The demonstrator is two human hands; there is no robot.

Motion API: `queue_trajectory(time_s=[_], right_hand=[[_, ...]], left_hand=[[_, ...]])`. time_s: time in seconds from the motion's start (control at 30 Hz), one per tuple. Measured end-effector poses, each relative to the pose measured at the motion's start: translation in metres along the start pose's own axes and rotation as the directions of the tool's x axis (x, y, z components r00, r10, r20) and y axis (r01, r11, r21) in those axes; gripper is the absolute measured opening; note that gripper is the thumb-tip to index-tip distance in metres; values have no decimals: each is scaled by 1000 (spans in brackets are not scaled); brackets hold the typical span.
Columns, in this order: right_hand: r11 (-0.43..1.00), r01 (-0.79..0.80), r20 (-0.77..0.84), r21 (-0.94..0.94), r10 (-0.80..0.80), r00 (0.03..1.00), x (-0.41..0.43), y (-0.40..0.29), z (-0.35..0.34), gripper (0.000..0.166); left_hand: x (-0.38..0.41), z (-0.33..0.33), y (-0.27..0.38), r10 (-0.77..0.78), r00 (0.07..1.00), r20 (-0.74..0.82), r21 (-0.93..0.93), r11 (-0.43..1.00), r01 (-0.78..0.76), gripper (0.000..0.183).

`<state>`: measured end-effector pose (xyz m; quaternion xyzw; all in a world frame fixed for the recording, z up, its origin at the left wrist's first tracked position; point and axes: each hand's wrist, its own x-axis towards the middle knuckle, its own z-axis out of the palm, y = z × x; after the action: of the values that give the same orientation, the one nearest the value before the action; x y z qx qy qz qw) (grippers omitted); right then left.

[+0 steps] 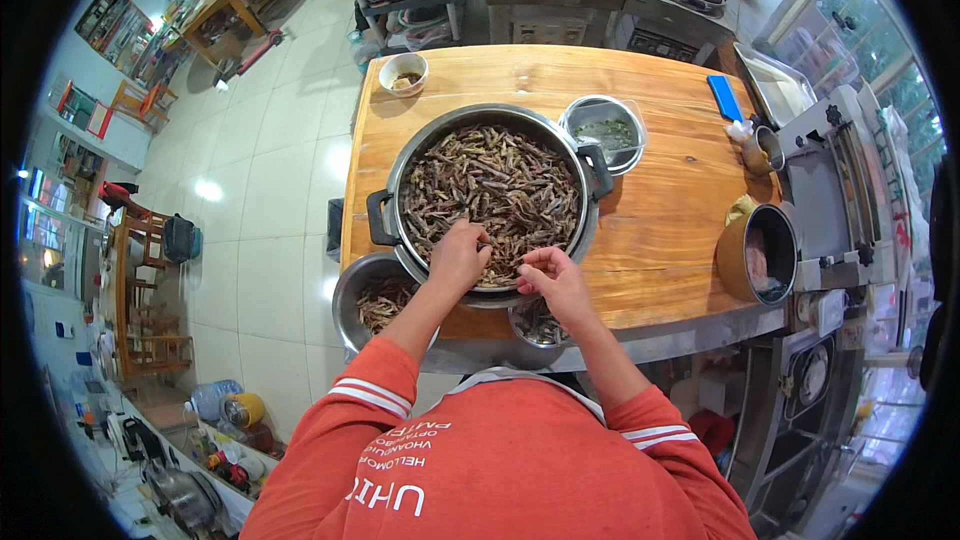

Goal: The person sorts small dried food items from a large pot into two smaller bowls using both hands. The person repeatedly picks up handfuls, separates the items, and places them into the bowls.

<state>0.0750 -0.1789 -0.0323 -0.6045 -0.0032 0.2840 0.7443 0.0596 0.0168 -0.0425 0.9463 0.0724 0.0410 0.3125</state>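
A large metal pot [396, 187] with two black handles stands on the wooden table, nearly full of small brown elongated pieces [495, 180], whose exact kind I cannot tell. My left hand [461, 251] is over the pot's near part, fingers bent down at the pieces; a small dark bit may be between its fingertips. Near the pot's lower right rim is my right hand [551, 277], thumb and forefinger pinched around something tiny and dark. A metal bowl [343, 315] with similar pieces sits at the lower left, partly under my left forearm. Below my right hand, a smaller metal bowl [536, 326] holds greyish bits.
Behind the pot are a white bowl [403, 75] and a clear-lidded container [606, 133] of chopped greens. Farther right on the wooden table [675, 240] lie a blue object [724, 97], a small metal cup [763, 150] and a deep brown pot [739, 255].
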Motion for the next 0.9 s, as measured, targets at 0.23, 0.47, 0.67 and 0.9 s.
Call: queue_trajectory(time_s=[0.23, 0.47, 0.67, 0.9], right_hand=[[723, 394, 72, -568, -433, 899, 3, -23, 25, 13], [983, 140, 29, -115, -138, 990, 8, -15, 28, 3], [827, 314, 53, -467, -329, 943, 7, -20, 35, 15], [920, 266, 18, -287, -272, 962, 8, -13, 41, 8]], left_hand=[[-17, -33, 30, 148, 989, 8, -250, 958, -142, 18], [-30, -27, 31, -238, 935, 262, -865, 372, 337, 19], [-44, -21, 25, -251, 961, 119, -846, 480, 230, 17], [-44, -24, 15, -11, 987, -157, -599, 796, -86, 23]])
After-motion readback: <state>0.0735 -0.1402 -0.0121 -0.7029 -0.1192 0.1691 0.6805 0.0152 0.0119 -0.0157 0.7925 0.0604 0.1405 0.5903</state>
